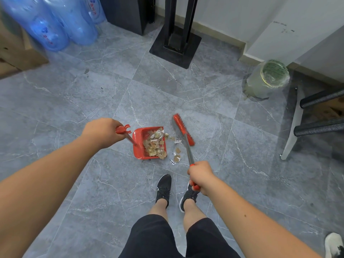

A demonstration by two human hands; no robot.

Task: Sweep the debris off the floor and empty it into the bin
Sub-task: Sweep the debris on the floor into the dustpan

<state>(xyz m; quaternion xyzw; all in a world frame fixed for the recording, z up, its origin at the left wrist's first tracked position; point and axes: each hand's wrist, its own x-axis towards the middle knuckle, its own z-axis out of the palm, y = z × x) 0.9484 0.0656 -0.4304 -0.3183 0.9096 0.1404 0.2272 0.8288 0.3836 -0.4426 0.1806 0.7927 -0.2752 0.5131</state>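
Grey marble-look floor took up pretty much the whole shot. Blue water jugs stood in the far left corner, and a black stand sat on its flat base against the wall. The bin, lined with a clear bag, was over on the right by the wall, well apart from the mess. Some chair legs poked in from the right edge.

The red dustpan sat flat on the floor in front of the person's black shoes, mouth facing right, already loaded with most of the debris. A few scraps lay on the tile just beside its lip, between pan and broom. The broom head was just right of the pan, close to the floor.

Left hand was wrapped tight round the top of the dustpan's long handle, fingers fully closed on it. Right hand was fisted round the red grip at the end of the broom handle.
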